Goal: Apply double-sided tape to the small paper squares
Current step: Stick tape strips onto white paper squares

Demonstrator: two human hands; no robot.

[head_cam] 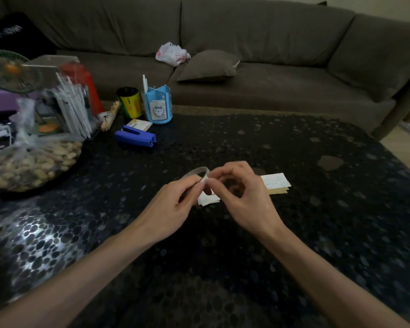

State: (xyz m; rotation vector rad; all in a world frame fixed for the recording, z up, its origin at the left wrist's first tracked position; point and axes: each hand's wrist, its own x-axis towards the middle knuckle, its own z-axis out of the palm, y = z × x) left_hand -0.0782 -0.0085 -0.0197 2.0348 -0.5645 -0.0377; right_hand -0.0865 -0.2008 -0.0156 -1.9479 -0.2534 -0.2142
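Left hand [173, 207] gripped the tape roll [194, 172]; right hand [246, 202] pinched its 3 o'clock end — presumably freeing tape for the paper squares [210, 201].

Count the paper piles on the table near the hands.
2: a small pile between the left hand and right hand, and a bigger stack right of the right hand. Hands may hide others.

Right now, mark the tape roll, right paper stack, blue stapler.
tape roll [196, 171]: head view, top of the ring.
right paper stack [275, 180]: head view, middle of top sheet.
blue stapler [135, 137]: head view, upper body.
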